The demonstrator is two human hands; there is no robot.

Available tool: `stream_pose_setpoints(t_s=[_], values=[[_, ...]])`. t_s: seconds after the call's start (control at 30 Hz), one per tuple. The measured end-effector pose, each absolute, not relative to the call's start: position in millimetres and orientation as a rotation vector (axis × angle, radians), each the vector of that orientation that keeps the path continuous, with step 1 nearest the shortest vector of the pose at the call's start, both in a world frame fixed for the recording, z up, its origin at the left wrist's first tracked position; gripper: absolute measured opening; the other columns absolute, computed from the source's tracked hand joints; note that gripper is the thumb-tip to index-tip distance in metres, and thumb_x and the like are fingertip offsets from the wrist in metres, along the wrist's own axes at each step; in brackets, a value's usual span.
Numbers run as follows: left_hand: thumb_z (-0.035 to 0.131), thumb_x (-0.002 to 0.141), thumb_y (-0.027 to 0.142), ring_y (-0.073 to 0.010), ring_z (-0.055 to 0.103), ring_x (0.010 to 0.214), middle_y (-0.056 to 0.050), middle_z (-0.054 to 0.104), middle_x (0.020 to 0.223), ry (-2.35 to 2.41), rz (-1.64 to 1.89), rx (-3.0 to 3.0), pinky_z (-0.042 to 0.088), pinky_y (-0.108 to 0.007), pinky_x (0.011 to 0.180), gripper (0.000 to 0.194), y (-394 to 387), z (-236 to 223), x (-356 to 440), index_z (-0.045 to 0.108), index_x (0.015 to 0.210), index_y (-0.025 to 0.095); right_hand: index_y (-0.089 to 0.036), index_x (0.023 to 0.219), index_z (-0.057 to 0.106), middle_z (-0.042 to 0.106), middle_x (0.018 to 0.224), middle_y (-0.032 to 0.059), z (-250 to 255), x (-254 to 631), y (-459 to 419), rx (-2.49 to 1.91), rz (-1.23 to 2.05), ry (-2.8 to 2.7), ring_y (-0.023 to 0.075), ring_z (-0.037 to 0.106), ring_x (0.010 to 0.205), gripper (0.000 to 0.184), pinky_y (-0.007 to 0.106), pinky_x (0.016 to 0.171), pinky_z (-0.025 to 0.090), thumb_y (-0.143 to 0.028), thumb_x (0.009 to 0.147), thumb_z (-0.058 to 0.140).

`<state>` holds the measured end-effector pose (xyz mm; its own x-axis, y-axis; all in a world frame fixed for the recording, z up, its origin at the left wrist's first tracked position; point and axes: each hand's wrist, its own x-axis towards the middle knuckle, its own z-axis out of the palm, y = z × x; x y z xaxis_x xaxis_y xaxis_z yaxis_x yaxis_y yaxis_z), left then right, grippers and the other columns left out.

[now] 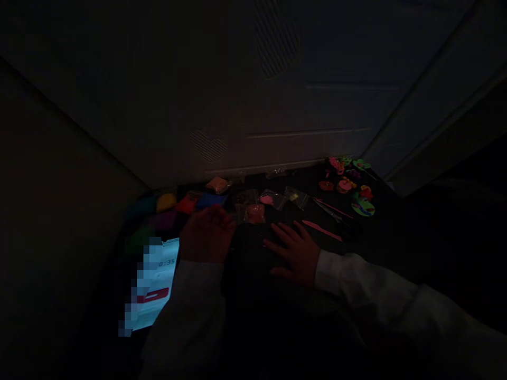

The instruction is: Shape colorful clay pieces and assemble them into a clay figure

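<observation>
My right hand point(295, 252) lies palm down on the dark surface, its fingers spread and holding nothing. Just beyond its fingertips is a pink plastic modelling knife point(322, 230). My left hand point(208, 232) is raised a little with loosely bent fingers, and nothing shows in it. Near its fingers are a blue packet point(211, 200) and a clear bag with a pink lump point(255, 213). More clear bags hold a light pink piece point(266, 200) and a yellowish piece point(293, 196). The room is very dark, so fine detail is lost.
A lit screen point(158, 285) glows beside my left forearm. Orange point(186, 203), yellow point(166, 201) and purple point(163, 219) packets lie at left. Scissors point(328, 209) and several small colourful clay figures point(344, 184) lie at right. A pale panel point(237, 105) with heart shapes stands behind.
</observation>
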<state>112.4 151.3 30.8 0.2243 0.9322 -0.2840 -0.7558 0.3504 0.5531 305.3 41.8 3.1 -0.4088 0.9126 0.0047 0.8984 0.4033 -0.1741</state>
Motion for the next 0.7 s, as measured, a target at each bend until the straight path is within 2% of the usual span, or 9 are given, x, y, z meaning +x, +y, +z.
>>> stream_pose_setpoints(t_s=[0.27, 0.43, 0.7], values=[[0.046, 0.070, 0.027, -0.0140, 0.053, 0.057, -0.004, 0.058, 0.063, 0.658, 1.196, 0.308, 0.044, -0.029, 0.051, 0.019, 150, 33, 113, 0.060, 0.069, 0.013, -0.023, 0.132, 0.027, 0.014, 0.141, 0.0123, 18, 318, 48, -1.739, 0.221, -2.450, 0.0267, 0.015, 0.128, 0.061, 0.051, 0.100, 0.010, -0.056, 0.081, 0.028], [0.046, 0.070, 0.025, -0.0141, 0.053, 0.058, -0.004, 0.058, 0.063, 0.652, 1.192, 0.315, 0.044, -0.029, 0.052, 0.018, 149, 35, 113, 0.060, 0.068, 0.013, -0.028, 0.131, 0.027, 0.011, 0.142, 0.0112, 18, 320, 49, -1.630, 0.197, -2.565, 0.0284, 0.016, 0.128, 0.057, 0.055, 0.099, 0.008, -0.055, 0.081, 0.030], [0.044, 0.072, 0.026, -0.0132, 0.052, 0.057, -0.004, 0.057, 0.063, 0.635, 1.196, 0.326, 0.044, -0.027, 0.051, 0.020, 148, 36, 114, 0.060, 0.068, 0.014, -0.028, 0.130, 0.030, 0.012, 0.142, 0.0115, 7, 322, 59, -1.569, 0.103, -2.633, 0.0302, 0.018, 0.126, 0.060, 0.057, 0.097, 0.006, -0.060, 0.079, 0.029]])
